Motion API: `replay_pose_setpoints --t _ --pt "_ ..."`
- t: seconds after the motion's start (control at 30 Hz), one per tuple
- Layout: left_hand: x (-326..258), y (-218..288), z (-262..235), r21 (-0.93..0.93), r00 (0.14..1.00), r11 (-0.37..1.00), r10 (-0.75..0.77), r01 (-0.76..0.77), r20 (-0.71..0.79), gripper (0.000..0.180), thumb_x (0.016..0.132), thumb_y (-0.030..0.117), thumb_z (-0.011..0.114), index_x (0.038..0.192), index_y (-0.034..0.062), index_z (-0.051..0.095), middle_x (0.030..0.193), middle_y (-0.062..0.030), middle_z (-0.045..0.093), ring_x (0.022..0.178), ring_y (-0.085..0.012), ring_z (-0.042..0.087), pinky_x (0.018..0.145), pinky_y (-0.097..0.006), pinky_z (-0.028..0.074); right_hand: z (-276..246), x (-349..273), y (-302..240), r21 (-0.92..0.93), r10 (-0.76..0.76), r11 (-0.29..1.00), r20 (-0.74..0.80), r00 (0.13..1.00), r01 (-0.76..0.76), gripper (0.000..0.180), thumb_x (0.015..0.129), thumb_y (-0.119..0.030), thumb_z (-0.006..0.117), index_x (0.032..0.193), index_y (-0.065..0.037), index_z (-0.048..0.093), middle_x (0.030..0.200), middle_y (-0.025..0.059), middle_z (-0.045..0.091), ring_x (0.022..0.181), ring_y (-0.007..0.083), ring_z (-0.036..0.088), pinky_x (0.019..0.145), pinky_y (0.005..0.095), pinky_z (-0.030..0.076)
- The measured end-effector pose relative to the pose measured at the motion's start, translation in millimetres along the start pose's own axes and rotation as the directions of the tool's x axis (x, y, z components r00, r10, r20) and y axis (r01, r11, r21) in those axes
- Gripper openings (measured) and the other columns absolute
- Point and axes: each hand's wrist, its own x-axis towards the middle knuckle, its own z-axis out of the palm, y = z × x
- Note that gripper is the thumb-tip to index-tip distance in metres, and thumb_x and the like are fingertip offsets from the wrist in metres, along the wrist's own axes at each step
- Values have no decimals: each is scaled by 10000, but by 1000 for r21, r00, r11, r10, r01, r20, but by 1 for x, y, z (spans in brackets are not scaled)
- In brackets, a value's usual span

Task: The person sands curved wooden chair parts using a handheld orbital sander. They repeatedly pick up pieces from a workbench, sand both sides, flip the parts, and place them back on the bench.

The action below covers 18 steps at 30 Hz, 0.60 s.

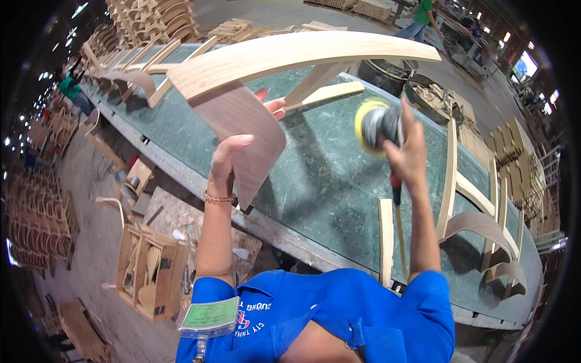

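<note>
The left hand (227, 160) clasps the curved plywood seat panel (242, 130) of a bare wooden chair frame (302, 57) raised above the green workbench (327, 181), likely stiff, light and smooth-edged, while the right hand (408, 154) is wrapped around an orbital sander (375, 124).

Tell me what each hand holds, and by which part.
Left hand holds the chair frame by its curved back panel. Right hand holds the sander by its body, yellow pad facing away.
</note>
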Motion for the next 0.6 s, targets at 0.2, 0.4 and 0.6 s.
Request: replay_pose_setpoints --t 0.2,0.4,0.6 --pt "32 -10 -8 -314 988 949 78 -32 136 1024 743 547 578 1519 29 156 1095 -176 532 1108 -344 546 1044 -481 417 64 -134 115 -207 361 926 238 902 -315 865 708 -168 715 1471 -364 358 1106 213 502 936 416 611 810 453 529" --pt "41 -2 26 -391 992 918 106 -72 64 817 861 564 438 1482 56 281 951 -108 481 889 -254 507 922 -434 436 82 -162 146 -426 371 861 149 917 -279 819 739 -223 753 1470 -232 384 1323 275 461 1163 424 519 975 445 438" --pt "42 29 96 -333 967 912 193 -240 -168 557 913 521 377 1136 30 517 975 -147 534 929 -300 529 924 -483 422 132 -204 119 390 328 801 349 878 -455 691 872 -292 687 1478 -159 382 1338 260 498 1248 351 506 1031 456 416"
